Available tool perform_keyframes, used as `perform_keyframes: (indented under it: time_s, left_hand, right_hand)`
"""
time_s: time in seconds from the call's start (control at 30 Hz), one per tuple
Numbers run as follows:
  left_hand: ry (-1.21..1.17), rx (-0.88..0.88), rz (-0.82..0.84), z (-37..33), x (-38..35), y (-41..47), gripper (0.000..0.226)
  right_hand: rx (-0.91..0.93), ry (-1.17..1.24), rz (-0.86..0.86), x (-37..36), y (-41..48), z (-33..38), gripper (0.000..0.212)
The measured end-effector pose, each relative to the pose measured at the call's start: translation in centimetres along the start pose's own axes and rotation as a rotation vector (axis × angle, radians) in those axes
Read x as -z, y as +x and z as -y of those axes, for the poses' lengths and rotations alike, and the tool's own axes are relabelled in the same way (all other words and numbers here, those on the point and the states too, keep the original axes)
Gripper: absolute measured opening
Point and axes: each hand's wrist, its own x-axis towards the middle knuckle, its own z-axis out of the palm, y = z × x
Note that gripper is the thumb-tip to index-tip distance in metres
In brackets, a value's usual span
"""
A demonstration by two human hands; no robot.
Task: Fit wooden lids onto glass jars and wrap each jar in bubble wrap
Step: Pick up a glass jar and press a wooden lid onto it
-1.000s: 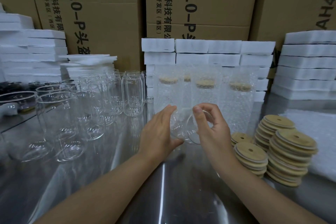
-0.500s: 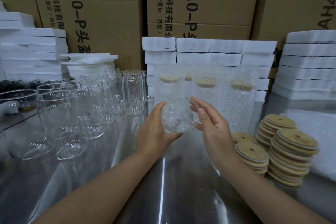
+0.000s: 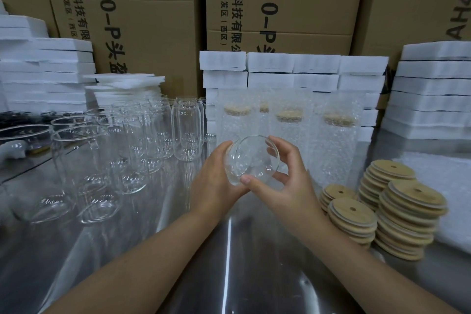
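Observation:
I hold a clear glass jar [image 3: 251, 159] tilted in the air above the steel table, its round end turned toward me. My left hand [image 3: 216, 181] cups its left side and my right hand [image 3: 285, 181] grips it from the right, thumb across the lower rim. Stacks of round wooden lids [image 3: 407, 209] with a small hole stand at the right. Several jars wrapped in bubble wrap [image 3: 288, 125], lids on, stand just behind my hands. Several bare glass jars [image 3: 187, 130] stand at the left.
A sheet of bubble wrap [image 3: 438, 186] lies at the far right on the steel table [image 3: 229, 262]. White foam blocks [image 3: 293, 69] are stacked behind, with more at both sides. Cardboard boxes [image 3: 280, 2] form the back wall.
The jar has been lifted off the table and tipped, its round end now facing me. Both hands rose with it and my right thumb came round to the lower rim.

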Motion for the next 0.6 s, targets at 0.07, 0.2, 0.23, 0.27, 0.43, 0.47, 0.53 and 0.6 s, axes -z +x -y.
perform_keyframes:
  time_s: [0.07, 0.2, 0.23, 0.27, 0.43, 0.47, 0.53, 0.6]
  left_hand:
    - [-0.005, -0.037, -0.015, 0.0, 0.0, -0.1, 0.085]
    - [0.014, -0.122, -0.078, -0.5, 0.3, -0.5, 0.086]
    - [0.019, -0.146, -0.089, -0.5, 0.3, -0.5, 0.083]
    - [0.026, -0.172, -0.101, -0.4, 0.2, -0.4, 0.081]
    - [-0.111, -0.086, -0.055, -0.8, -0.2, -0.2, 0.083]
    - [-0.194, -0.034, -0.027, -1.0, -0.3, -0.2, 0.084]
    - [-0.384, 0.066, 0.003, -1.2, -0.4, -0.2, 0.090]
    - [-0.584, 0.164, 0.002, -1.0, -0.5, -0.1, 0.101]
  right_hand:
    - [-0.006, 0.010, -0.031, -0.1, 0.1, -0.1, 0.067]
    - [-0.015, 0.002, -0.069, -0.3, 0.1, -0.4, 0.066]
    - [-0.017, 0.000, -0.073, -0.3, 0.1, -0.4, 0.066]
    - [-0.018, 0.001, -0.077, -0.3, 0.1, -0.4, 0.065]
    - [-0.008, 0.068, -0.098, 0.0, 0.3, -0.5, 0.048]
    - [-0.017, 0.060, -0.102, 0.1, 0.4, -0.6, 0.042]
    - [-0.043, -0.003, -0.098, 0.2, 0.4, -1.0, 0.025]
    - [-0.072, -0.080, -0.077, 0.4, 0.5, -1.5, 0.018]
